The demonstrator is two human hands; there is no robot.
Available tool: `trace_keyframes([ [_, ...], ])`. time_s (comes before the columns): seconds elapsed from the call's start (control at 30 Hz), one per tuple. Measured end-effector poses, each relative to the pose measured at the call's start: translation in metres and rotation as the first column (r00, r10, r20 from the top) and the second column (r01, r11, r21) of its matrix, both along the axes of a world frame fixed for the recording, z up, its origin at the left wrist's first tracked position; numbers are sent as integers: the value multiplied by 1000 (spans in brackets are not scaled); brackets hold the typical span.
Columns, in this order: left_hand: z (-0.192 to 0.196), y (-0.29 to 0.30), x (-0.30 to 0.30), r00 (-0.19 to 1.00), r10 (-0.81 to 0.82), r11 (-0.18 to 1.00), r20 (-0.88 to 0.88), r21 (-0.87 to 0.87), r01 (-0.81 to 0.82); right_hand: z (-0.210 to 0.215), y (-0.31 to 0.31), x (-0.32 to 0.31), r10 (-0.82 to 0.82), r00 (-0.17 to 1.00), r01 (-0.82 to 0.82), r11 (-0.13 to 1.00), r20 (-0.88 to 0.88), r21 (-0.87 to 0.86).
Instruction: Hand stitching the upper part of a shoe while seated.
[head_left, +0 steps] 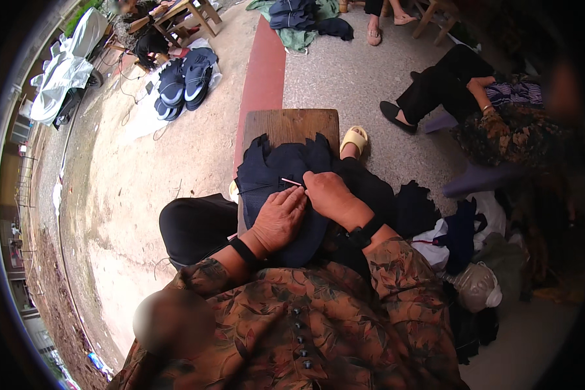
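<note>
Dark navy cloth (273,159) with ragged upper edges lies over a wooden bench (292,123) in front of me. My left hand (281,216) rests on this cloth, its fingers stretched out together toward the right hand. My right hand (331,196) is closed beside it, its fingertips bent down in a pinch. A thin pale stick (290,181) reaches left from between the fingertips and seems to be in the right hand's pinch. A short dark slit or mark shows on the cloth by the stick. Both wrists wear black bands.
Dark cloth scraps (416,207), a white bag (435,246) and a plastic jug (476,286) lie at my right. One person sits at the right with legs (429,91) stretched out. Stacked dark cut pieces (182,81) lie far left, near another person. A cloth pile (299,19) lies ahead.
</note>
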State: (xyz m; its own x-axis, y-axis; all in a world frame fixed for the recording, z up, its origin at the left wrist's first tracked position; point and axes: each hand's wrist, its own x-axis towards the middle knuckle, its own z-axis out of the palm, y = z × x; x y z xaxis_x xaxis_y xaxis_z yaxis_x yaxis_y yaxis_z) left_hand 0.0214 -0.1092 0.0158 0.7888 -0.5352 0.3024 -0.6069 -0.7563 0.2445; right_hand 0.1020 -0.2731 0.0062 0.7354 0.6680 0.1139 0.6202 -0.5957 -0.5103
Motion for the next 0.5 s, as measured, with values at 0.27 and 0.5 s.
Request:
trace_keyframes([
  [0.27, -6, 7, -7, 999, 40, 994, 1, 106, -40, 16, 3, -5, 35, 989, -9, 985, 141, -175],
  [0.5, -7, 6, -5, 998, 58, 995, 21, 83, -60, 25, 1, 2, 112, 987, -98, 988, 114, -119],
])
